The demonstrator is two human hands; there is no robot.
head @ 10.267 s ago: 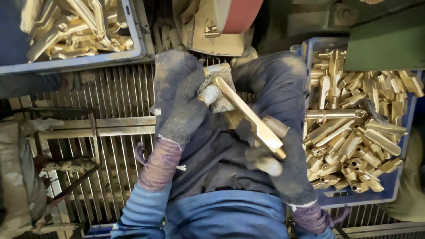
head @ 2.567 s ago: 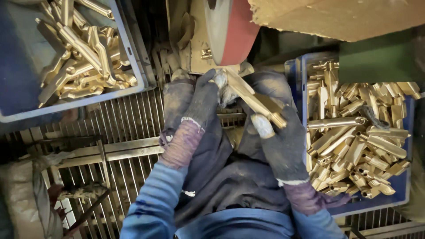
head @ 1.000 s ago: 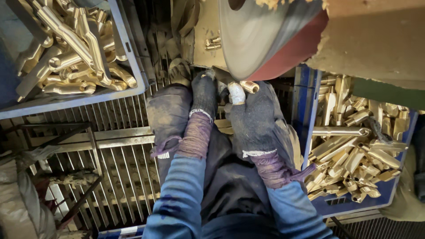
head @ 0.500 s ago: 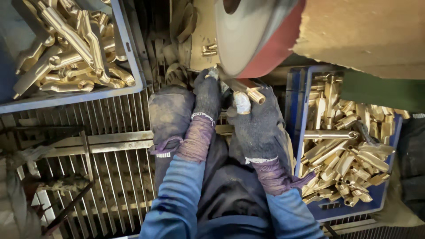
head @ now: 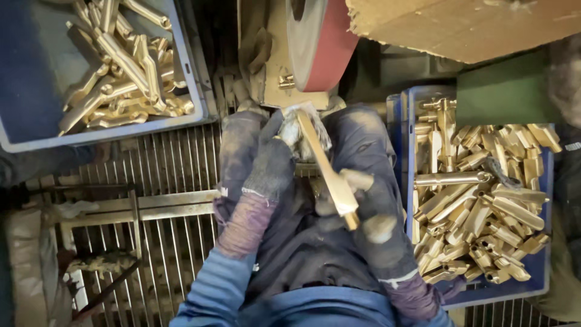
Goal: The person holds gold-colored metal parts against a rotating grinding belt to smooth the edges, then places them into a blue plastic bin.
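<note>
Fingers of both gloved hands are closed on one long brass part (head: 327,166), which is held slantwise over the lap, just below the red-rimmed grinding wheel (head: 321,42) and now apart from it. Half a second ago the part was pressed up against the wheel's rim; it has since been drawn back and tipped, so that its worked face is turned to the eye. By that change the pass on the wheel is judged to be over for the moment, and the piece appears to be under inspection.

Left hand (head: 269,166): dark knitted glove, fingers wrapped round the upper end of the part, next to the pale worn fingertips; the exact grip is partly hidden by the glove.

Right hand (head: 363,212): dark glove with worn-through tips, fingers clamped on the lower end of the part, whose square butt shows between thumb and forefinger.

Right-hand blue crate (head: 405,151): filled with many brass parts (head: 478,206) of like kind, lying in a heap, well within reach of the right hand.

Left-hand blue crate (head: 187,79): a smaller lot of brass pieces (head: 121,66), lying loosely across its floor.

Metal grating (head: 163,181): bars run beneath both crates and the knees.

Cardboard sheet (head: 460,24): set over the wheel, at upper right.
</note>
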